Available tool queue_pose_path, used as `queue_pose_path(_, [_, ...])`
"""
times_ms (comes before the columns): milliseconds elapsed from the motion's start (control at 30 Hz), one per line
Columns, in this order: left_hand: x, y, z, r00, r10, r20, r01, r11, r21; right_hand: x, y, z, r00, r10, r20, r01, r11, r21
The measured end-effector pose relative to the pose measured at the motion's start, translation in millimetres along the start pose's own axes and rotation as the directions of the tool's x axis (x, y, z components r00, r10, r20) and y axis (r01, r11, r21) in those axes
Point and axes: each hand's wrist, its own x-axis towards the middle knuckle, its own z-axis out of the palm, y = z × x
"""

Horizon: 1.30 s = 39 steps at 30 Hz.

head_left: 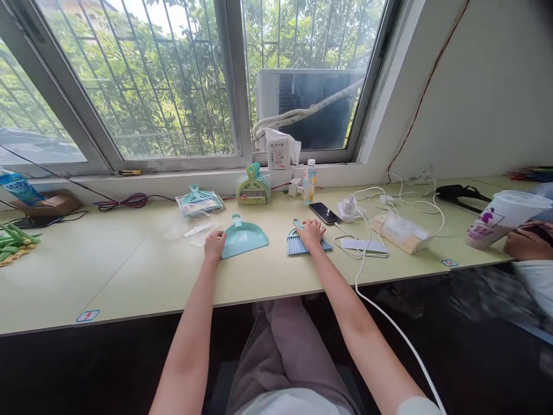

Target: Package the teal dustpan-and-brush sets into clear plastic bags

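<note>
A teal dustpan (245, 237) lies on the pale green table, its handle toward the window. My left hand (215, 245) is at the dustpan's left edge, fingers closed on it. To the right lies a small brush (296, 245) with blue-grey bristles and a teal handle. My right hand (311, 234) rests over the brush, covering part of it, its fingers bent; whether they grip it is hidden. Behind the dustpan are a packaged teal set (201, 202) and an upright packaged green set (253, 189). Clear plastic wrapping (196, 230) lies left of my left hand.
A phone (325, 213), a bottle (309, 182), white cables and chargers (348, 207), and a tissue pack (401, 231) sit to the right. A large cup (503, 218) stands near another person's hand (527, 243). A cable coil (129, 200) lies back left.
</note>
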Motion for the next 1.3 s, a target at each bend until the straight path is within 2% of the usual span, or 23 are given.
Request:
queue_pose_path(67, [-6, 8, 0.8, 0.999, -0.050, -0.008, 0.051, 0.997, 0.060, 0, 1, -2, 0.998, -0.012, -0.057, 0.011, 1.000, -0.016])
queue_pose_path(100, [-7, 11, 1.2, 0.997, -0.081, -0.015, 0.082, 0.993, 0.082, 0, -1, -3, 0.999, -0.023, -0.038, 0.022, 0.999, -0.032])
queue_pose_path(167, [-8, 14, 1.7, 0.994, -0.104, -0.013, 0.105, 0.988, 0.110, 0, -5, -3, 0.994, -0.052, 0.095, 0.057, 0.997, -0.051])
queue_pose_path(233, [-7, 14, 2.1, 0.997, -0.072, 0.009, 0.070, 0.991, 0.114, 0, -9, -2, 0.973, -0.111, 0.205, 0.114, 0.993, -0.005])
queue_pose_path(300, [-7, 12, 2.7, 0.999, -0.016, 0.047, 0.011, 0.994, 0.104, -2, -14, 2, 0.935, -0.230, 0.269, 0.209, 0.972, 0.104])
queue_pose_path(400, [-8, 12, 4.8, 0.992, 0.086, 0.097, -0.095, 0.991, 0.094, -6, -22, 7, 0.847, -0.444, 0.290, 0.381, 0.890, 0.250])
queue_pose_path(433, [-9, 13, 5.6, 0.987, 0.121, 0.103, -0.130, 0.987, 0.094, -8, -24, 8, 0.839, -0.473, 0.268, 0.414, 0.875, 0.250])
queue_pose_path(500, [-11, 15, 7.0, 0.978, 0.177, 0.110, -0.188, 0.977, 0.100, -8, -26, 10, 0.882, -0.425, 0.205, 0.393, 0.902, 0.176])
queue_pose_path(567, [-13, 17, 7.7, 0.974, 0.200, 0.107, -0.211, 0.972, 0.105, -7, -23, 11, 0.936, -0.308, 0.169, 0.297, 0.951, 0.091])
queue_pose_path(633, [-15, 19, 8.0, 0.971, 0.218, 0.095, -0.226, 0.970, 0.094, -4, -19, 11, 0.958, -0.223, 0.182, 0.217, 0.975, 0.052])
queue_pose_path(767, [-18, 21, 8.3, 0.962, 0.266, 0.052, -0.270, 0.960, 0.071, 1, -11, 9, 0.966, -0.177, 0.190, 0.174, 0.984, 0.034])
queue_pose_path(900, [-19, 24, 8.8, 0.948, 0.310, 0.071, -0.316, 0.943, 0.109, 2, -8, 5, 0.956, -0.201, 0.215, 0.196, 0.980, 0.042])
queue_pose_path(1067, [-16, 24, 10.1, 0.915, 0.403, -0.040, -0.389, 0.902, 0.189, 2, -9, 1, 0.959, -0.184, 0.215, 0.178, 0.983, 0.050])
queue_pose_path(1200, [-18, 31, 11.0, 0.916, 0.396, 0.060, -0.400, 0.903, 0.157, 3, -12, -3, 0.984, -0.132, 0.121, 0.126, 0.990, 0.056])
queue_pose_path(1300, [-29, 47, 13.9, 0.872, 0.456, 0.179, -0.466, 0.885, 0.017, 3, -18, -8, 0.993, -0.115, 0.016, 0.110, 0.977, 0.183])
